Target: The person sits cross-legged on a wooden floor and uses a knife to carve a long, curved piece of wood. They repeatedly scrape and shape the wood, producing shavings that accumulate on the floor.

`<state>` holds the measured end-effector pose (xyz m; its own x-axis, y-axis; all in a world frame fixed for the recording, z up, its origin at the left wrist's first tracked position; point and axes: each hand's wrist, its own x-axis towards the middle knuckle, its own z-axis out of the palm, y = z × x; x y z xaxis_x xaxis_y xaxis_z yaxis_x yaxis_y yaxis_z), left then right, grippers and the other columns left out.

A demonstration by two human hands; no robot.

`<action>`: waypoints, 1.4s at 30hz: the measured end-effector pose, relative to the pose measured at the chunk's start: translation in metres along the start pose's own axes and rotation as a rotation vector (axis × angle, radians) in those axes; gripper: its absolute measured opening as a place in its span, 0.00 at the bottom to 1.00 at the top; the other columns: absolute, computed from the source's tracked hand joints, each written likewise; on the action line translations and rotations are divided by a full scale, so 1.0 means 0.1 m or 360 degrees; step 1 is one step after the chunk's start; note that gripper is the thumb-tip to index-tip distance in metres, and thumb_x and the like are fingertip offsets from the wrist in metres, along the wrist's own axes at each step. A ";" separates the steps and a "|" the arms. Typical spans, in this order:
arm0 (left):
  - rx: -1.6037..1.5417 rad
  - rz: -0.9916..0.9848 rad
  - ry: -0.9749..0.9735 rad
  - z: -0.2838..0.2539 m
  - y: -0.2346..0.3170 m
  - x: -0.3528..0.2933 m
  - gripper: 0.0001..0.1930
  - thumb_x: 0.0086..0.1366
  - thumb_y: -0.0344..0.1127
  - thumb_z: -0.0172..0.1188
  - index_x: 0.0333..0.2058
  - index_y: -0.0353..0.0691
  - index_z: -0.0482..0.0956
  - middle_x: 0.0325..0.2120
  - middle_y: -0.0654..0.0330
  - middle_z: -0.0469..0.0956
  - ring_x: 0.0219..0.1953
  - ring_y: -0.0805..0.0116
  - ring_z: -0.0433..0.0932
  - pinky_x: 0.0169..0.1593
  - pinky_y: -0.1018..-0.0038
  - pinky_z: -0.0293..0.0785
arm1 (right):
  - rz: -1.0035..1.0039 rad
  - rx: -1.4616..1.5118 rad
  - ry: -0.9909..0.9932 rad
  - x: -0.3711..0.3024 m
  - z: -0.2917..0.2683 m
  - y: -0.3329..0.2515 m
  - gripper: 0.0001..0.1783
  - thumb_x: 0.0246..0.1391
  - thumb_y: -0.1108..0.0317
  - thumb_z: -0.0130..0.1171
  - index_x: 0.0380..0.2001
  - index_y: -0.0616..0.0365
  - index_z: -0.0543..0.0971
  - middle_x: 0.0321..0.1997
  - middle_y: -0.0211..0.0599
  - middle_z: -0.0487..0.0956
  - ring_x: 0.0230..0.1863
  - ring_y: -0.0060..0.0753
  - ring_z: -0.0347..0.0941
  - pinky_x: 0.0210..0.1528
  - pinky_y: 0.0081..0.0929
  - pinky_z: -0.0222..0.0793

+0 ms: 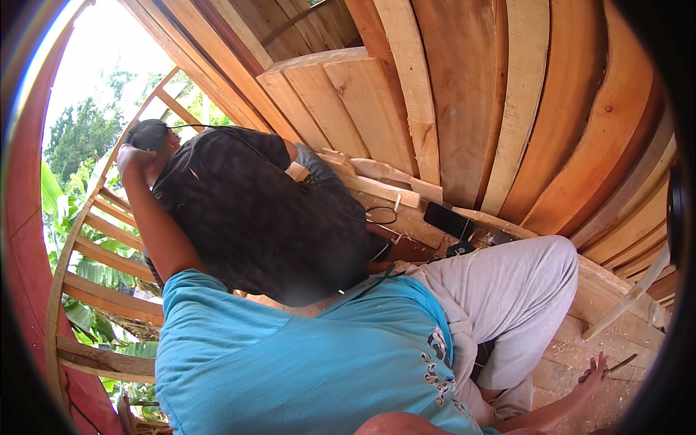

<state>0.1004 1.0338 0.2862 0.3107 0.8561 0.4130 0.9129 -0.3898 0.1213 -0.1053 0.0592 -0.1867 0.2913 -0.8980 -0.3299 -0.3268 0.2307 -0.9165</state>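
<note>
My right hand (594,375) is low on the right, closed on a thin dark stick-like tool (622,364), with some fingers lifted. I cannot make out what kind of tool it is. My left arm is raised on the left side. At its end my left hand (136,158) is beside the dark-haired head (148,135) of a person in a dark shirt (254,210); it seems to touch it. Its fingers are mostly hidden. That person sits close in front of me, back toward me, with a thin black cable running from the head.
Long wooden boards (464,94) line the wall. A dark phone-like device (448,220) lies on wood near my bent knee (551,261). Wood shavings are on the plank floor (573,348). A curved slatted wooden railing (109,297) stands at the left, with plants beyond.
</note>
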 end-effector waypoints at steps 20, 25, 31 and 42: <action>-0.0991 0.3464 -0.1217 -0.01 2.25 -4.78 0.12 0.58 0.41 0.65 0.33 0.38 0.83 0.25 0.57 0.80 0.32 0.57 0.81 0.35 0.67 0.75 | 0.0095 -0.0050 0.0214 -0.01 -0.22 0.14 0.28 0.54 0.47 0.59 0.53 0.51 0.78 0.45 0.44 0.81 0.21 0.20 0.60 0.23 0.23 0.58; -0.1061 0.3951 -0.1261 -0.45 2.70 -5.99 0.18 0.57 0.46 0.67 0.35 0.35 0.82 0.29 0.53 0.82 0.32 0.59 0.82 0.37 0.68 0.76 | -0.0175 0.0391 0.0326 -0.53 0.13 -0.42 0.10 0.57 0.59 0.50 0.30 0.54 0.73 0.16 0.28 0.69 0.13 0.20 0.61 0.13 0.22 0.53; -0.0339 0.3705 -0.1281 -0.98 3.57 -7.30 0.36 0.50 0.54 0.72 0.46 0.27 0.76 0.40 0.47 0.80 0.44 0.59 0.80 0.45 0.68 0.77 | -0.0278 0.0611 0.0159 -0.90 -0.41 -0.85 0.05 0.63 0.66 0.48 0.38 0.55 0.68 0.30 0.30 0.70 0.22 0.22 0.66 0.20 0.22 0.62; -0.2701 0.2320 -0.4639 -0.08 4.03 -9.02 0.08 0.61 0.33 0.59 0.37 0.43 0.71 0.28 0.62 0.73 0.39 0.65 0.74 0.59 0.62 0.63 | -0.0086 -0.0326 0.0599 -0.64 -0.61 0.39 0.16 0.64 0.63 0.51 0.49 0.63 0.71 0.35 0.43 0.78 0.34 0.33 0.76 0.36 0.33 0.71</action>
<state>0.1864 0.1018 -0.0306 0.0976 -0.8374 0.5379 0.4643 0.5163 0.7196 -0.1913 0.1030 -0.1881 -0.0228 -0.9895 -0.1427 -0.5028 0.1347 -0.8538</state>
